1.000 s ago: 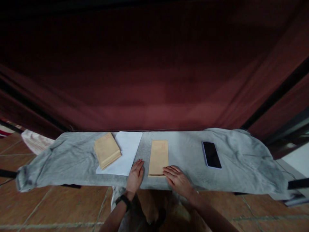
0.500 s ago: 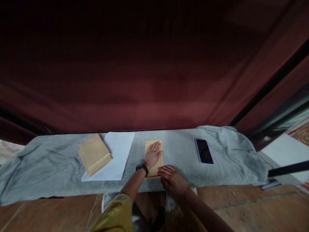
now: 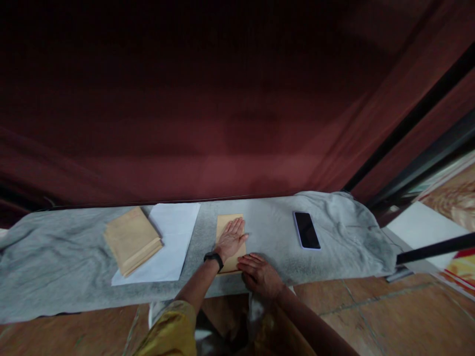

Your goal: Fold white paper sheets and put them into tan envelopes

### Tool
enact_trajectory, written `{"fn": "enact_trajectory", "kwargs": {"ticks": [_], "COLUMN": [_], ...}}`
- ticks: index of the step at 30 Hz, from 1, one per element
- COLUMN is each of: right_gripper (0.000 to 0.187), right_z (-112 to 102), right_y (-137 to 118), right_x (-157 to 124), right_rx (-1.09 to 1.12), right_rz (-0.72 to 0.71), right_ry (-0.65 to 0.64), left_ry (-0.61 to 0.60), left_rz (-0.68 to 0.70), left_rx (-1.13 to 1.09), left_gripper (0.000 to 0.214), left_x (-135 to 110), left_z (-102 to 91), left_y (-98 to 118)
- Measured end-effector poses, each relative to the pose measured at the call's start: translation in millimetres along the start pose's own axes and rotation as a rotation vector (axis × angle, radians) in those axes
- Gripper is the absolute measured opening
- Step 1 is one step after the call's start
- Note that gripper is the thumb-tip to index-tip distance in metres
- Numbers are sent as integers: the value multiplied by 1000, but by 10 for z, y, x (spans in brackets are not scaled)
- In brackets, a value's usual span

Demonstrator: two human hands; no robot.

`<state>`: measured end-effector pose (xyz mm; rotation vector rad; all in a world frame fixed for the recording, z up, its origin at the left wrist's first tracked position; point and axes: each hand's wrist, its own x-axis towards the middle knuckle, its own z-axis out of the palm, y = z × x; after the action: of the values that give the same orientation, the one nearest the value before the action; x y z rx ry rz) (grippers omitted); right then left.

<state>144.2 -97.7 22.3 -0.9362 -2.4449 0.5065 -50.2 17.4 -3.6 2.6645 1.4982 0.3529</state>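
The envelope (image 3: pixel 233 260) is laid flat on the grey cloth (image 3: pixel 267 222), near its front edge and between the white paper (image 3: pixel 174 242) and the phone (image 3: pixel 307 230). Much of its upper part is covered by the left hand (image 3: pixel 230 237), which is set palm down and spread almost flat, its 4 fingers stretched forward and the thumb set apart, reaching past the envelope's right edge. Nothing is gripped by it. The near right corner is touched by the fingertips of the right hand (image 3: pixel 261 277), whose fingers are loosely bent and close together; whether the corner is pinched from below by the thumb cannot be told.

A dark wristband (image 3: pixel 213 258) is worn on the left wrist, and a yellow sleeve (image 3: pixel 172 329) is seen farther up that arm. At the left, a stack (image 3: pixel 131 237) of brown envelopes is placed askew, partly over the paper. The phone is set face up, its screen dark. Behind the cloth, a dark red panel (image 3: pixel 222 128) is seen.
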Motion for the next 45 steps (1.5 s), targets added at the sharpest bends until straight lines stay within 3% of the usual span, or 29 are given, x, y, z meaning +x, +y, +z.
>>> {"fn": "enact_trajectory", "kwargs": {"ticks": [7,14,17,22,25,31,36,41,45], "right_gripper": [35,33,33,31,36,45,50,55,57], "right_z": [9,61,58,43,30,64,119,150,161], "right_y": [8,9,1,79,200,473,646,709,706], "right_x": [7,-5,-24,28,168,606,904,1022,973], "right_rx": [-52,-59,-32,89,71,-199,-341,-398,-400], "right_rz": [7,30,31,84,129,156,249,256,264], "right_ry": [-34,-13,2,70,81,-46,-34,17,-21], "left_ry": [-51,-92,-132,-100,-67,9,58,66,68], "left_rz": [82,51,27,64,73,48,24,28,35], "left_rx": [-36,-136,-187,-220,-210,-196,-219,-232,-227], "left_gripper": [64,56,54,51,53,43,38,39,41], "left_x": [-371,-669,-876,-1164,-1220,-1229,-1252,-1258,-1267], "left_z": [-107,-184,-257,-405,-448,-431,-408,-384,-369], "left_y": [90,208,258,340,372,412,432,425,415]}}
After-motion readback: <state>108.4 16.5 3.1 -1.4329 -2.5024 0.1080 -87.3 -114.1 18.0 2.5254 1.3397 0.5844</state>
